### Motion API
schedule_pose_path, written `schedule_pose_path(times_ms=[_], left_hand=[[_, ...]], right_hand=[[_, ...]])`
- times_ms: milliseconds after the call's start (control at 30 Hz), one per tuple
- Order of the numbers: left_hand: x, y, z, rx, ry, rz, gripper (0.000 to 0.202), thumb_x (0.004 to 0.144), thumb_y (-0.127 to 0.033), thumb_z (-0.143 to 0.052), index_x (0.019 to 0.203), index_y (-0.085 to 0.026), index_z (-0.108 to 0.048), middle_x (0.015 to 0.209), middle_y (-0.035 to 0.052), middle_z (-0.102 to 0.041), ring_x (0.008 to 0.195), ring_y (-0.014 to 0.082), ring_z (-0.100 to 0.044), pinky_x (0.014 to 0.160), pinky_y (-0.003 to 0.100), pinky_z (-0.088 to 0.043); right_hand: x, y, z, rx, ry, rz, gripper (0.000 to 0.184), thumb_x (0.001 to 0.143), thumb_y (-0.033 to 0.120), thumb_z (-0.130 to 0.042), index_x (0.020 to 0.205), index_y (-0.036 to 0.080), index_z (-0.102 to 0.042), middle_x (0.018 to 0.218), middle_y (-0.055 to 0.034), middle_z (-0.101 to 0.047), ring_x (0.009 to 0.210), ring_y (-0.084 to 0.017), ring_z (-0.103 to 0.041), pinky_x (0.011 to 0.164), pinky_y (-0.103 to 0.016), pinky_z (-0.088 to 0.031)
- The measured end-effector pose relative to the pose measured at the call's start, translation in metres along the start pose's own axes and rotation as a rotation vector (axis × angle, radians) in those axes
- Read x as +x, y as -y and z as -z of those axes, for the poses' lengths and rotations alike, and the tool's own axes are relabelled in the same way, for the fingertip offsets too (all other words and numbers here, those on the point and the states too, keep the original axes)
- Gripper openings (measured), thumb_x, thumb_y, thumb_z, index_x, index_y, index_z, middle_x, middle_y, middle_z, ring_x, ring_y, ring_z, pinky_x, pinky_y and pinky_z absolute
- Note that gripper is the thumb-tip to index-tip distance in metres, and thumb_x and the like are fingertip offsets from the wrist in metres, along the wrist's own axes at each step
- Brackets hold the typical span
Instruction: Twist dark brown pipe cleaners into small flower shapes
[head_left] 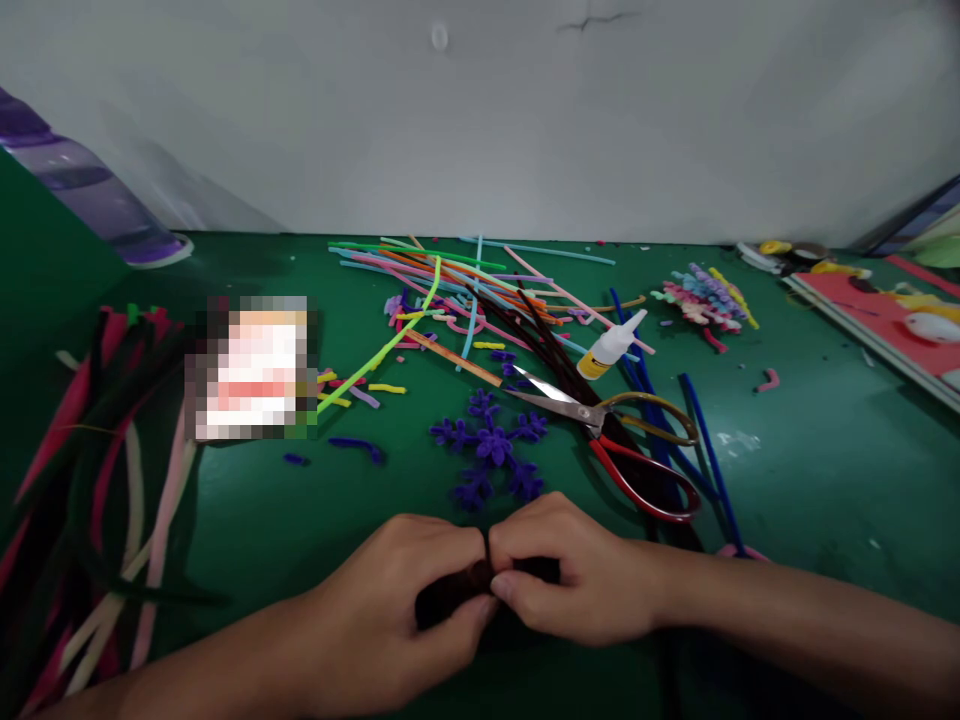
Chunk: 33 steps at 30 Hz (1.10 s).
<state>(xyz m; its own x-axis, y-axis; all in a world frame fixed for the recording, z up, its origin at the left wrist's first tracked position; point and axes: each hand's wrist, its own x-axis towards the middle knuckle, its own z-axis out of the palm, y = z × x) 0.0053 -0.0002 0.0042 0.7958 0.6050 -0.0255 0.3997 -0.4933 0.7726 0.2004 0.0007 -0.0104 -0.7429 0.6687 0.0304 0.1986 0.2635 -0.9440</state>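
Green bench point(825, 460), strewn with craft stems: on the near side of the red-handled scissors point(600, 425), left hand point(405, 610) and right hand point(577, 580) meet, fingers pinched tight on a dark pipe cleaner point(450, 592); purple flowers point(491, 445) lie left of the scissors.

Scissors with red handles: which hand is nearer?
Right. The right hand sits just below the handles of the scissors; the left hand is farther left. Both pinch a dark pipe cleaner.
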Motion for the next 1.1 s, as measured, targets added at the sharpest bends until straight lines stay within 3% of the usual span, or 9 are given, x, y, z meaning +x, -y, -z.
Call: schedule_pose_path(times_ms=[1100], left_hand=[[0.0001,0.0003,-0.0003,0.015,0.003,-0.012,0.010,0.082,-0.014,-0.047,0.073,-0.016,-0.049,0.062,-0.0025,-0.052,0.056,0.0096,-0.045,0.054,0.020,-0.033]], right_hand=[[-0.0009,-0.0015,0.0002,0.003,-0.009,0.012,0.017,0.076,0.013,-0.049,0.062,0.018,-0.042,0.053,0.0065,-0.035,0.049,-0.007,-0.035,0.049,-0.018,-0.029]])
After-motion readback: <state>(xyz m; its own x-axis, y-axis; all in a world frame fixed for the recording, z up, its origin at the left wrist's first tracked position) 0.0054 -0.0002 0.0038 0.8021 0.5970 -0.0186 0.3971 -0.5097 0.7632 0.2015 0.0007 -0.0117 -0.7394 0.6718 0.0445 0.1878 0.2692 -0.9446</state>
